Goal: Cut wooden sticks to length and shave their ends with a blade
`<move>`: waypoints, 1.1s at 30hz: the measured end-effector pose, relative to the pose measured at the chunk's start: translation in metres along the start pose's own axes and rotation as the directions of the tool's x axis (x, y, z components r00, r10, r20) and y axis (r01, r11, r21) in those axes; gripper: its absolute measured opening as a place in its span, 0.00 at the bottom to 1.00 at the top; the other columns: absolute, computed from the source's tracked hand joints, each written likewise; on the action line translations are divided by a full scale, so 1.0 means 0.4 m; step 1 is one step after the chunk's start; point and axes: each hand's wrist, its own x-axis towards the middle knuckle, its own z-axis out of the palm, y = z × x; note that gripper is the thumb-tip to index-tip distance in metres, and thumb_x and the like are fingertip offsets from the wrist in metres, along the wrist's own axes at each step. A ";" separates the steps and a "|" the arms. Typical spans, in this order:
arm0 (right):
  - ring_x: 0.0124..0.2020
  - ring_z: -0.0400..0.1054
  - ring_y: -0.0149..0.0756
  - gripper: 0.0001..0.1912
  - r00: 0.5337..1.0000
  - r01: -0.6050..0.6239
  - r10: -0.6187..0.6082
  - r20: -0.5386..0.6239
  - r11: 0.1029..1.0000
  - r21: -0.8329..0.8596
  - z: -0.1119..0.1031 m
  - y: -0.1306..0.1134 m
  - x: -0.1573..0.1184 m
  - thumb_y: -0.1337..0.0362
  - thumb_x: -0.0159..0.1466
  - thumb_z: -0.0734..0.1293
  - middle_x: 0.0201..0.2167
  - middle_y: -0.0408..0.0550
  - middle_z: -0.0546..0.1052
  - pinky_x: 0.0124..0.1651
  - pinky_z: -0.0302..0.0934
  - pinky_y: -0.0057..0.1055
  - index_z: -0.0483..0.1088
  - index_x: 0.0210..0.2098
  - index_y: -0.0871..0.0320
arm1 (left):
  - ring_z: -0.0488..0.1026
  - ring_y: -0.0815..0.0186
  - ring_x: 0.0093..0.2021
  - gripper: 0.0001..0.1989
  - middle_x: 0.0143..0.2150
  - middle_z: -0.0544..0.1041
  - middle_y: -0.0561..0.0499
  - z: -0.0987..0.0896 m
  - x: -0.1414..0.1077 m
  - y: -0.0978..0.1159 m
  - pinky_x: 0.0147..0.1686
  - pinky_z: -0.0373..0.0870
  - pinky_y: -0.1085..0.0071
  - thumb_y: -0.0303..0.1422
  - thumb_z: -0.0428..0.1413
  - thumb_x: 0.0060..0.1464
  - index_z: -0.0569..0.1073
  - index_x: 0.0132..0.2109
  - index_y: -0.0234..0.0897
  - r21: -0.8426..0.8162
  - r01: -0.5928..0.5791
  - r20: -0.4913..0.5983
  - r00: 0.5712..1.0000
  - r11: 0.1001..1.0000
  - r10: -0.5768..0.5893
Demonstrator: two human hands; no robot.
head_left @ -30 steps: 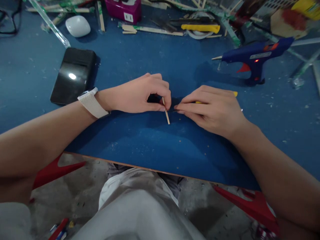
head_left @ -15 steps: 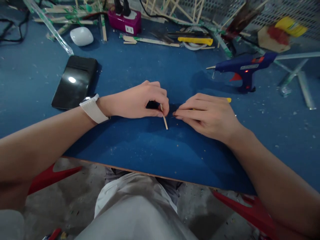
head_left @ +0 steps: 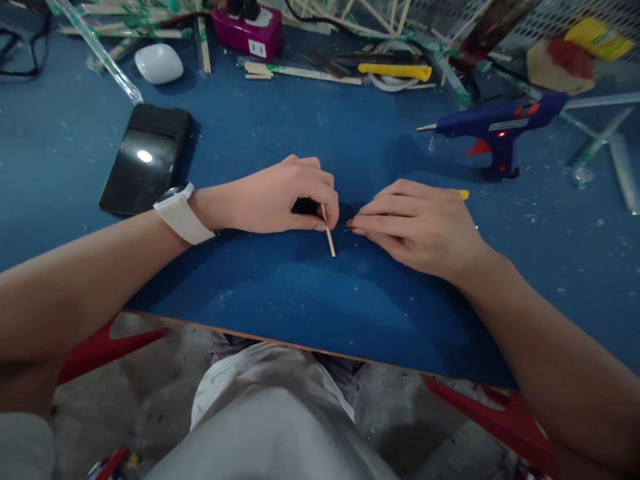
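Observation:
Between the thumb and forefinger of my left hand (head_left: 280, 197) is a short thin wooden stick (head_left: 329, 241), its lower end pointing toward the table's front edge. My right hand (head_left: 420, 227) is closed round a slim yellow-handled craft knife (head_left: 465, 195). Only the knife's yellow end and a thin tip by the fingertips show; the rest is hidden by the hand. The tip is close to the stick, with a small gap between them. Both hands rest low over the blue tabletop (head_left: 280, 287).
A blue glue gun (head_left: 505, 127) with a lit red light stands at right. At left are a black phone (head_left: 147, 157) and a white mouse (head_left: 159, 64). Behind lie a purple power socket (head_left: 247, 33), a yellow-handled tool (head_left: 395, 71) and several wooden sticks.
The view has shifted slightly. Both hands keep almost the same pose, with the stick and knife still held; the right hand's fingertips have barely moved.

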 end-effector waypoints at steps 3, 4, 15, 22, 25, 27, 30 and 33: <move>0.50 0.89 0.43 0.08 0.998 0.033 -0.033 -0.052 0.999 0.001 -0.001 -0.003 0.006 0.67 0.88 0.75 0.50 0.45 0.95 0.48 0.81 0.39 0.90 0.57 0.53 | 0.81 0.54 0.56 0.11 0.51 0.93 0.53 -0.001 0.000 0.005 0.66 0.68 0.53 0.44 0.65 0.80 0.92 0.49 0.51 0.012 0.016 0.005 1.000 1.000 -0.016; 0.49 0.89 0.42 0.08 0.996 0.047 -0.047 -0.070 0.999 -0.002 -0.001 -0.004 0.009 0.68 0.87 0.76 0.49 0.46 0.95 0.48 0.81 0.39 0.90 0.57 0.55 | 0.81 0.54 0.56 0.12 0.51 0.93 0.52 -0.002 0.000 0.007 0.66 0.68 0.53 0.45 0.64 0.80 0.92 0.49 0.51 0.017 0.023 0.010 1.000 1.000 -0.023; 0.51 0.87 0.43 0.12 0.999 -0.012 0.012 -0.036 1.000 -0.005 0.007 -0.004 0.000 0.65 0.89 0.73 0.50 0.44 0.95 0.49 0.81 0.40 0.92 0.58 0.48 | 0.82 0.54 0.57 0.11 0.52 0.93 0.53 -0.006 -0.002 0.013 0.66 0.68 0.54 0.46 0.65 0.78 0.92 0.48 0.52 0.008 0.026 0.008 1.000 1.000 -0.026; 0.50 0.87 0.44 0.11 1.000 -0.009 0.009 -0.020 1.000 -0.016 0.005 -0.009 0.004 0.64 0.89 0.74 0.50 0.43 0.95 0.48 0.82 0.42 0.92 0.57 0.48 | 0.83 0.51 0.57 0.12 0.50 0.94 0.51 -0.008 -0.004 0.012 0.68 0.70 0.49 0.48 0.66 0.78 0.93 0.48 0.53 0.035 0.055 0.029 0.998 0.998 -0.056; 0.48 0.86 0.46 0.10 0.999 -0.027 0.026 -0.036 0.999 -0.037 0.001 -0.007 0.001 0.63 0.88 0.74 0.49 0.47 0.94 0.47 0.81 0.45 0.91 0.54 0.50 | 0.84 0.50 0.55 0.15 0.51 0.93 0.48 -0.014 -0.004 0.015 0.67 0.75 0.48 0.49 0.64 0.81 0.94 0.50 0.53 0.065 0.035 -0.015 0.999 0.997 -0.034; 0.48 0.85 0.48 0.09 0.995 -0.078 0.075 -0.065 0.996 -0.038 0.001 -0.004 -0.003 0.61 0.87 0.75 0.49 0.49 0.93 0.48 0.81 0.48 0.91 0.52 0.49 | 0.85 0.49 0.56 0.19 0.53 0.93 0.45 -0.020 -0.003 0.022 0.67 0.78 0.46 0.53 0.62 0.85 0.94 0.51 0.54 0.155 0.032 -0.116 0.993 0.987 -0.014; 0.57 0.86 0.54 0.10 0.984 -0.137 0.136 -0.112 0.991 -0.001 0.003 -0.013 -0.004 0.58 0.87 0.76 0.53 0.52 0.93 0.56 0.80 0.54 0.90 0.62 0.49 | 0.86 0.44 0.58 0.25 0.52 0.91 0.43 -0.026 -0.003 0.049 0.69 0.77 0.39 0.59 0.57 0.88 0.94 0.51 0.56 0.356 0.048 -0.255 0.966 0.933 0.048; 0.60 0.87 0.52 0.15 0.970 -0.156 0.170 -0.174 0.983 0.093 0.004 -0.043 0.006 0.55 0.89 0.74 0.57 0.53 0.93 0.64 0.78 0.52 0.85 0.70 0.51 | 0.86 0.44 0.60 0.28 0.48 0.89 0.44 -0.014 -0.008 0.090 0.70 0.77 0.36 0.59 0.52 0.91 0.94 0.53 0.58 0.461 0.056 -0.269 0.960 0.886 0.079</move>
